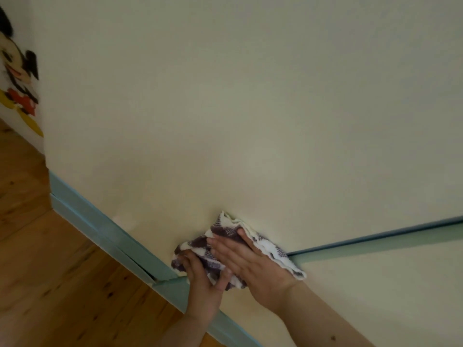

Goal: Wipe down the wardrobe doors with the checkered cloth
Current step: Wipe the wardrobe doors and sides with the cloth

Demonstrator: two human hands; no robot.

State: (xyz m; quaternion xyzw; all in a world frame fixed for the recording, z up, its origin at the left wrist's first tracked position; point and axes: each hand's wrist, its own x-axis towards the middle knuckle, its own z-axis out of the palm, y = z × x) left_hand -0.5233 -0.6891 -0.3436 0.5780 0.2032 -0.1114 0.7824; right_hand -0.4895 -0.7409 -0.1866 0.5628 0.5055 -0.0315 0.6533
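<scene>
The pale cream wardrobe door (250,108) fills most of the head view, with a teal strip along its bottom edge (120,241). A purple and white checkered cloth (225,234) lies bunched against the lower part of the door. My right hand (253,266) presses flat on the cloth with straight fingers. My left hand (203,284) grips the cloth's lower left part, thumb over the fabric and fingers curled behind it. A second door panel (388,284) with a teal edge (375,242) begins to the right of the cloth.
A wooden plank floor (50,271) runs along the left and bottom. A cartoon mouse sticker (17,78) is on the white surface at the far left. The teal base trim shows a gap at a joint (152,278) near my left hand.
</scene>
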